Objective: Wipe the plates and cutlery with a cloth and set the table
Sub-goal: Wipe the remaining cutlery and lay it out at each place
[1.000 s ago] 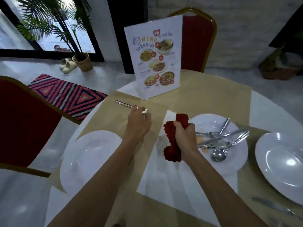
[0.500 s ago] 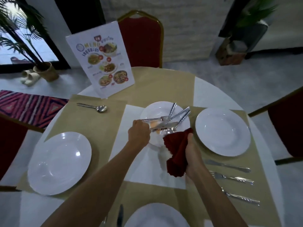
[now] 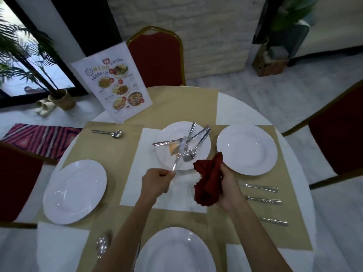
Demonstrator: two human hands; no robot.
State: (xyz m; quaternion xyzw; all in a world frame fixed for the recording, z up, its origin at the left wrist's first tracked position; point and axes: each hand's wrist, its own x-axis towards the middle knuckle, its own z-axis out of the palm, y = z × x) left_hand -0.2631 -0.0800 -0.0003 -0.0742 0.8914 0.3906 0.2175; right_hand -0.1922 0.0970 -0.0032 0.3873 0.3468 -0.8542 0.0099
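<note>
Round table (image 3: 245, 112), tan mats, red chairs around. Left hand (image 3: 156, 182), fingers closed on a knife (image 3: 179, 154) tilted over the centre plate (image 3: 204, 138). Right hand (image 3: 227, 182) grips the red cloth (image 3: 209, 181), just beside. Lift clear (pile looks tangled), then draw blade through cloth.

glossy white ceramic-looking plates (image 3: 247, 149), shiny polished metal cutlery (image 3: 193, 139), soft matt dark-red cloth (image 3: 208, 180), matt tan paper-like mats (image 3: 117, 146), glossy printed menu card (image 3: 115, 89)
</note>
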